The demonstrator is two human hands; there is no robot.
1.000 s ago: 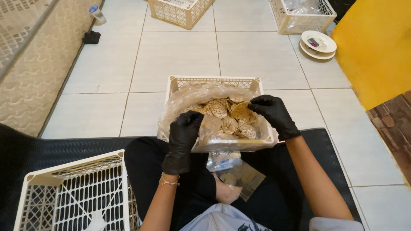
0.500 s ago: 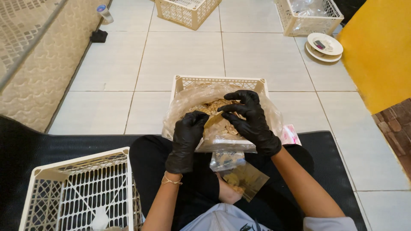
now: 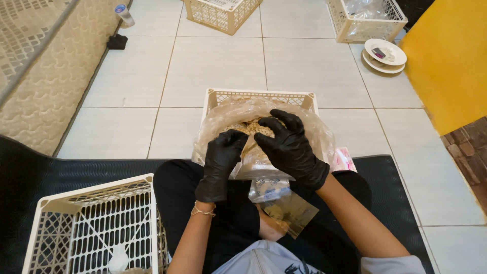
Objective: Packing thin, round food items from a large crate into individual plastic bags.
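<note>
Gloved grip (image 3: 290,147), crinkly clear bag (image 3: 314,133), knobbly snacks (image 3: 251,128)

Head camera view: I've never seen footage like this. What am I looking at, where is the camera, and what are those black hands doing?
There is no machine here. The camera sits on a person's head and looks down at their lap. The left hand and right hand wear black gloves and reach into a clear plastic bag of brown, cracker-like pieces. The bag sits in a cream plastic crate on the tiled floor. Small clear pouches lie on the lap. Another crate stands at the left, and white plates lie farther away.
</note>
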